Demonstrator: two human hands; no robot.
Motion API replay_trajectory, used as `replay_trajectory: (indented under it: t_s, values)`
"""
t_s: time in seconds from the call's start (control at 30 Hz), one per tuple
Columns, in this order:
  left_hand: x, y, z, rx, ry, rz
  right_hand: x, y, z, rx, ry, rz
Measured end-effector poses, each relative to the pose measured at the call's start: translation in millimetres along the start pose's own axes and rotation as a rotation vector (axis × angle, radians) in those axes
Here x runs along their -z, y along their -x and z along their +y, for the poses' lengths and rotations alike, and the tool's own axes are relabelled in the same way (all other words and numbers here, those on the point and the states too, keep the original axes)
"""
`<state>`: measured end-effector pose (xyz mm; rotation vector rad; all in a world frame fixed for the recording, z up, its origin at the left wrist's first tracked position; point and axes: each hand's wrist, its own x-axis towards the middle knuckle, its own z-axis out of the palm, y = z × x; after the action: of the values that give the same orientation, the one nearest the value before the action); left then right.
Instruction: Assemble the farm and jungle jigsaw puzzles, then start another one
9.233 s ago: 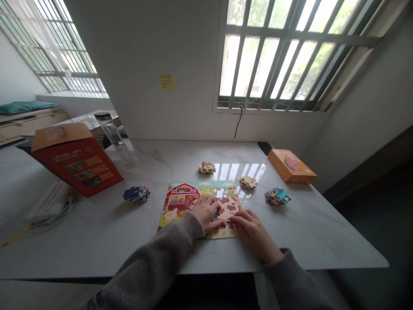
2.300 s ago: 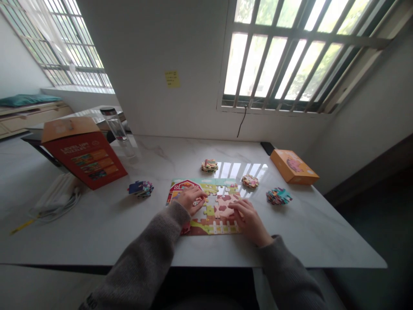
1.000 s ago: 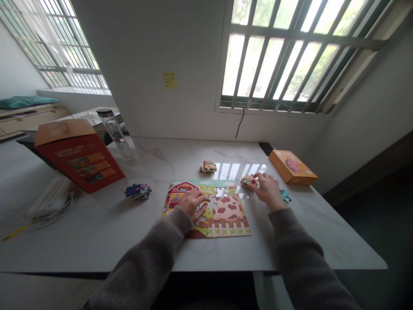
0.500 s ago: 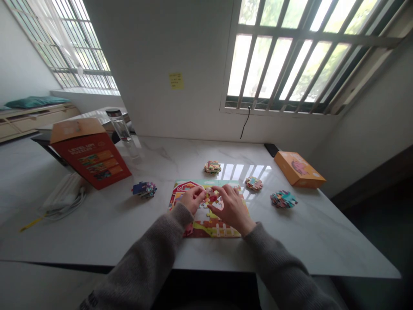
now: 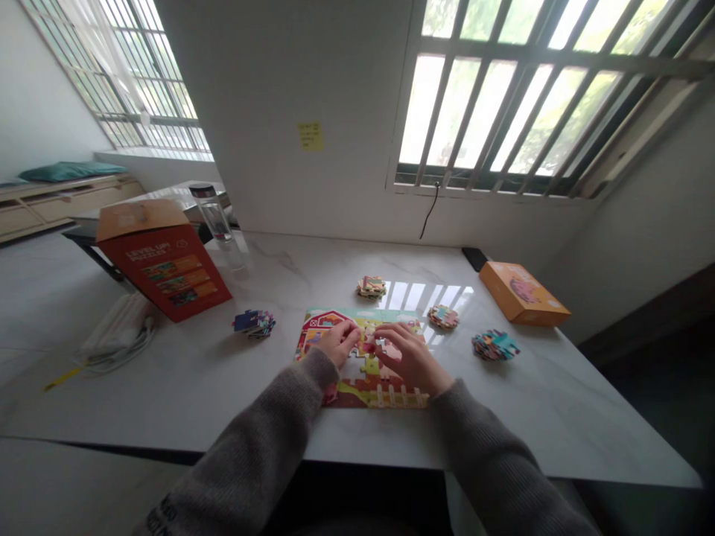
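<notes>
Jigsaw puzzle [image 5: 391,396]: farm scene with a red barn, a pink cow-spotted area and a white fence along the near edge; lying flat on a white marble tabletop [image 5: 167,394], partly assembled, with a gap just below the hands.

Left hand [image 5: 338,342]: over the barn side of the puzzle, fingers [image 5: 351,335] curled and pointing toward the middle. Right hand [image 5: 413,359]: over the cow side, fingers [image 5: 387,351] reaching left, almost meeting the other hand. Grey knit sleeves [image 5: 497,454] cover both forearms.

Small reddish puzzle piece [image 5: 369,345]: between the two sets of fingertips; whether either hand has hold of it cannot be told.

Stacks of loose pieces, four: one beyond the puzzle [image 5: 372,287], two to its right [image 5: 443,317] [image 5: 494,345], one blue-topped to its left [image 5: 254,323].

Orange box [image 5: 523,294]: flat, far right. Black phone [image 5: 474,258]: against the wall. Red puzzle box [image 5: 164,260]: propped at left, beside a clear glass bottle [image 5: 212,212]. White cable bundle [image 5: 117,327]: near the left side, with a yellow pencil [image 5: 64,380] just beside it.
</notes>
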<state>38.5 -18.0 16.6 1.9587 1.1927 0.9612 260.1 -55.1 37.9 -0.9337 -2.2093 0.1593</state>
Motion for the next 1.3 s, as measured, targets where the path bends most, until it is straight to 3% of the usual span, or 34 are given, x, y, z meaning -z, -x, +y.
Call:
replay_trajectory:
  t_s: [0.13, 0.4, 0.67, 1.07, 1.3]
  values:
    - [3.4, 1, -1, -0.145, -0.221, 0.058, -3, 7, 21, -0.08, 0.053, -0.026]
    - [-2.3, 5, -5, -0.238, -0.517, -0.121, -13, 15, 33, -0.096, 0.13, -0.168]
    - [-3.9, 5, -12, -0.27, -0.564, -0.165, -18, 16, 29, -0.104, 0.161, -0.169]
    - [-7.0, 11, -6, -0.304, -0.594, -0.22, -17, 15, 22, -0.114, 0.178, -0.198]
    - [-6.6, 13, -9, -0.331, -0.618, -0.262, -15, 16, 34, -0.14, 0.065, -0.183]
